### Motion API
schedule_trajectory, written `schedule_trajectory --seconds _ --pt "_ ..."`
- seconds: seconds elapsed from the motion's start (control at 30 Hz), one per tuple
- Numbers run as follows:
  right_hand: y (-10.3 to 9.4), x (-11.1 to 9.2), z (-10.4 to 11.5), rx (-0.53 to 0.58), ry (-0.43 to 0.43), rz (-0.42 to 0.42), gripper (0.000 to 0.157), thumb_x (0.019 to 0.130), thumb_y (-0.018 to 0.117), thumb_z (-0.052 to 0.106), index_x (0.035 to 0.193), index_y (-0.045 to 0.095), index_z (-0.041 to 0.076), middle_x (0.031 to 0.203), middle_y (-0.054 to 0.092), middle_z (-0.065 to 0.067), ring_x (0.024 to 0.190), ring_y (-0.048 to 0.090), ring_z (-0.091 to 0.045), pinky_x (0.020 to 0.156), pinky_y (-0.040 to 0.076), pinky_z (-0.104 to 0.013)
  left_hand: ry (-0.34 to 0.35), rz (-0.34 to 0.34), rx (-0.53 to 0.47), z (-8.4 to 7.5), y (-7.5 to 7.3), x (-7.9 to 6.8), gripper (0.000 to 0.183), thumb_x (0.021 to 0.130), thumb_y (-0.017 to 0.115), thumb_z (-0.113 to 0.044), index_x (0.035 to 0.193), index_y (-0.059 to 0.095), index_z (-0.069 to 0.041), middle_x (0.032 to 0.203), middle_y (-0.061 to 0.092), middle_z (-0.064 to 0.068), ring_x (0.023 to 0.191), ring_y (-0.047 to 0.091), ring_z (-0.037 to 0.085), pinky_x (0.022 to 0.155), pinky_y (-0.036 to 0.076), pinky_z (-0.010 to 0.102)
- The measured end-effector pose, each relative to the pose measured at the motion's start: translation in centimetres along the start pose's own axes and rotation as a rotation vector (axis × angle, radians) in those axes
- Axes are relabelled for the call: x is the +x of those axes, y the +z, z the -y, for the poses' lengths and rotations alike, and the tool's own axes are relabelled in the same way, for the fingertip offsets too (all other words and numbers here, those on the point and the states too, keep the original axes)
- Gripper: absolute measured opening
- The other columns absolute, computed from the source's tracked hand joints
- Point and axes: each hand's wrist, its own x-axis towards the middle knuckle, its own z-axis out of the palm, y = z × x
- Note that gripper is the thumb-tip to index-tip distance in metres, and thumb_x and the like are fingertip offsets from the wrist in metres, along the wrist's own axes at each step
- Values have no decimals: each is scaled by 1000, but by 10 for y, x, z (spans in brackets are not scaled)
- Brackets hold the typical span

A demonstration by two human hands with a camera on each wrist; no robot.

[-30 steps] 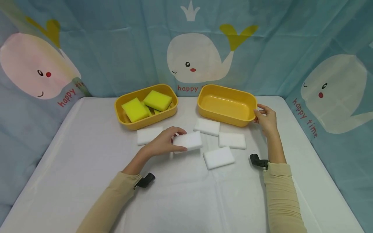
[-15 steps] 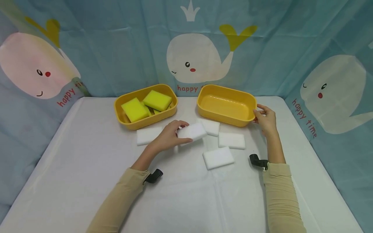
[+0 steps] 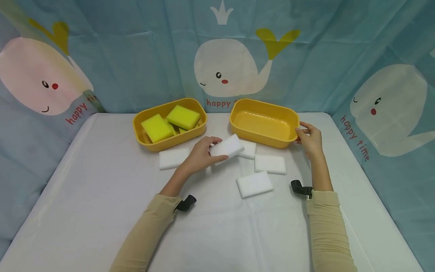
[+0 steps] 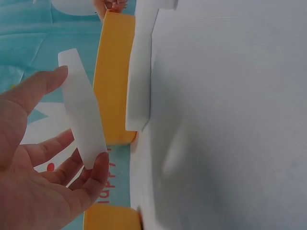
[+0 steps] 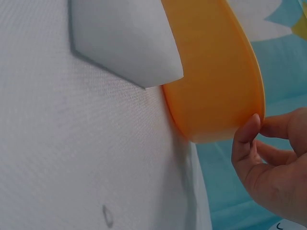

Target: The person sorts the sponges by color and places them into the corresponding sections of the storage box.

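Note:
My left hand [image 3: 201,155] grips a white sponge block [image 3: 228,146] by its edges between thumb and fingers. In the left wrist view that sponge [image 4: 82,108] is raised off the table, in front of a yellow tray [image 4: 115,72]. Over at the right, my right hand [image 3: 310,139] pinches the rim at the right end of this bare yellow tray [image 3: 265,121]. Thumb and forefinger of the right hand [image 5: 273,158] meet at the tray's rim in the right wrist view. In the head view the held sponge partly covers another white sponge [image 3: 249,149] lying before the tray.
A second yellow tray [image 3: 170,142] at the back left holds several yellow sponges [image 3: 157,128]. More white sponges lie on the white table [image 3: 217,234]: one left [image 3: 172,158], one right [image 3: 270,164], one nearer [image 3: 255,184]. A blue whale-print curtain [image 3: 153,56] stands behind.
My left hand has carried the white sponge to the right and away from me, toward the bare tray, tilting it. The right hand stays on the tray's rim.

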Motion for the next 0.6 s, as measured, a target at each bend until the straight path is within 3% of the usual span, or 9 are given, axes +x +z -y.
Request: schedule_trajectory --seconds 0.27,0.6 --pt "0 0 0 6 -1 1 55 111 55 19 162 40 4 106 48 -2 66 56 1 66 55 -9 -6 -49 -5 -8 4 9 66 92 83 -30 146 57 -4 140 59 15 126 54 32 111 49 47" --pt "-1 -1 0 2 -12 9 56 111 54 19 162 39 3 106 48 -2 66 56 1 67 55 -9 -46 -112 -33 -19 6 22 67 92 84 -33 147 57 -5 137 58 15 124 53 31 109 50 47"
